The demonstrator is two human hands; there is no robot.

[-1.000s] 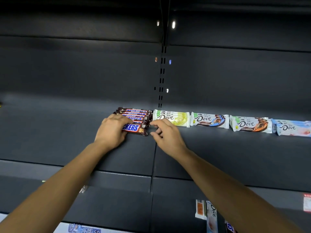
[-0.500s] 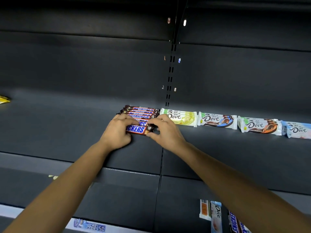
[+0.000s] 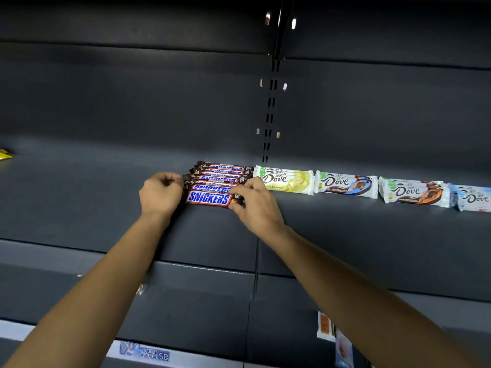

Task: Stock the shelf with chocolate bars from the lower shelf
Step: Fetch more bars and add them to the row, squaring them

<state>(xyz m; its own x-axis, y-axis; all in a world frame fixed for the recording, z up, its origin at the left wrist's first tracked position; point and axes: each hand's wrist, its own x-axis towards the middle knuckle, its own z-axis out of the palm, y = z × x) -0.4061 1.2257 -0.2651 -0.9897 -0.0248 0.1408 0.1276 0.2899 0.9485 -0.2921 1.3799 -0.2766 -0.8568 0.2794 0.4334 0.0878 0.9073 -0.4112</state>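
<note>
Several Snickers bars (image 3: 221, 177) lie side by side in a row running back on the dark shelf (image 3: 79, 197). The front Snickers bar (image 3: 208, 198) shows its full label. My right hand (image 3: 256, 204) pinches that bar's right end between thumb and fingers. At the left ends of the bars sits my left hand (image 3: 160, 193), its fingers curled into a loose fist against the wrapper ends, with nothing visibly in it.
Right of the Snickers, several Dove bars (image 3: 345, 184) lie in a line along the shelf. A yellow packet (image 3: 5, 155) sits at the far left. Below, the lower shelf holds more packs (image 3: 342, 349), and a price label (image 3: 144, 351) is on its edge.
My left hand slid left off the front Snickers bar, uncovering its whole label. My right hand stays at the bar's right end. The camera moved closer.
</note>
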